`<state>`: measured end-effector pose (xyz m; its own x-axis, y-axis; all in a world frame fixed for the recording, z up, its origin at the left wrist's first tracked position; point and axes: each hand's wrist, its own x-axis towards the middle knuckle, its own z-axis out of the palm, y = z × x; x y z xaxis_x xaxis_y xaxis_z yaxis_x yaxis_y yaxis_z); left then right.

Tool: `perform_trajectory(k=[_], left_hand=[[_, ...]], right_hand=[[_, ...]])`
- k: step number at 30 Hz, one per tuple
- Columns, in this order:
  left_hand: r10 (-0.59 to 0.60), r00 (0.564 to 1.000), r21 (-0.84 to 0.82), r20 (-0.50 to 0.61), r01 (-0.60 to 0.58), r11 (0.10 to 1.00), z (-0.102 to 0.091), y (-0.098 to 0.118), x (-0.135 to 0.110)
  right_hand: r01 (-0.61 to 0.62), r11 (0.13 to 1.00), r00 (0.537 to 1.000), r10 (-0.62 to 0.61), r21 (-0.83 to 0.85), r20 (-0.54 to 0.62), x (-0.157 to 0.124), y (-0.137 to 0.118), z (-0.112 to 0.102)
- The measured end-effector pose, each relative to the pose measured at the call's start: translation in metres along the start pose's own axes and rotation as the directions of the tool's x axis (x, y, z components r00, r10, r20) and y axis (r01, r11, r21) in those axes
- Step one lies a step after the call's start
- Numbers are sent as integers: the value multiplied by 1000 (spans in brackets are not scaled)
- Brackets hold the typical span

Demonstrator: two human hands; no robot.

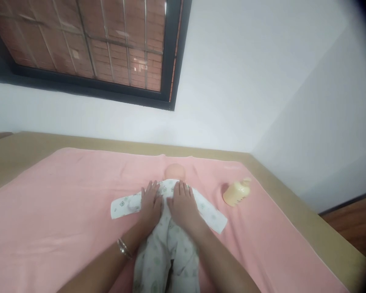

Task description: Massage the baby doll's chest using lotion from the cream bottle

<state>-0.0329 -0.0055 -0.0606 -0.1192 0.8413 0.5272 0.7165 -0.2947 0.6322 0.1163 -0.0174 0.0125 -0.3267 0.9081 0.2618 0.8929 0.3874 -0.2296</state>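
Observation:
A doll in a white printed baby outfit lies on its back on a pink blanket. Its bald head points toward the wall, and its sleeves spread out to both sides. My left hand rests flat on the left side of its chest, fingers stretched out. On the right side of the chest lies my right hand, also flat with fingers extended. Both palms touch the cloth without grasping it. The lower ends of the legs run out of view at the bottom.
A yellowish baby bottle lies tilted on the blanket to the right. The blanket covers a wooden surface whose edges show around it. Behind it stands a white wall with a dark-framed window.

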Motion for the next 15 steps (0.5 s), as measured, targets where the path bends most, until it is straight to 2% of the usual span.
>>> perform_trajectory(k=[3, 5, 7, 8, 12, 13, 15], left_hand=[[-25, 1000, 13, 3, 25, 1000, -2, 3, 0], [-54, 998, -18, 19, 54, 998, -4, 7, 2], [-106, 994, -38, 24, 107, 994, -5, 9, 5], [-131, 991, -41, 20, 132, 990, -6, 10, 7], [-148, 989, -50, 9, 149, 988, -7, 11, 10], [-144, 989, -59, 9, 145, 988, -8, 10, 10], [-124, 992, -72, 7, 124, 990, -8, 9, 11]], right_hand=[[126, 992, 991, -126, -12, -32, -9, -13, -1], [243, 970, 970, -243, 9, -19, -2, -11, -4], [302, 953, 953, -303, 36, 23, 11, -1, -6], [289, 956, 956, -291, 44, 42, 15, 4, -6], [79, 997, 996, -80, 26, 36, 12, 10, -9], [89, 996, 996, -90, 23, 29, 8, 7, -11], [233, 972, 971, -235, 37, 46, 3, 3, -15]])
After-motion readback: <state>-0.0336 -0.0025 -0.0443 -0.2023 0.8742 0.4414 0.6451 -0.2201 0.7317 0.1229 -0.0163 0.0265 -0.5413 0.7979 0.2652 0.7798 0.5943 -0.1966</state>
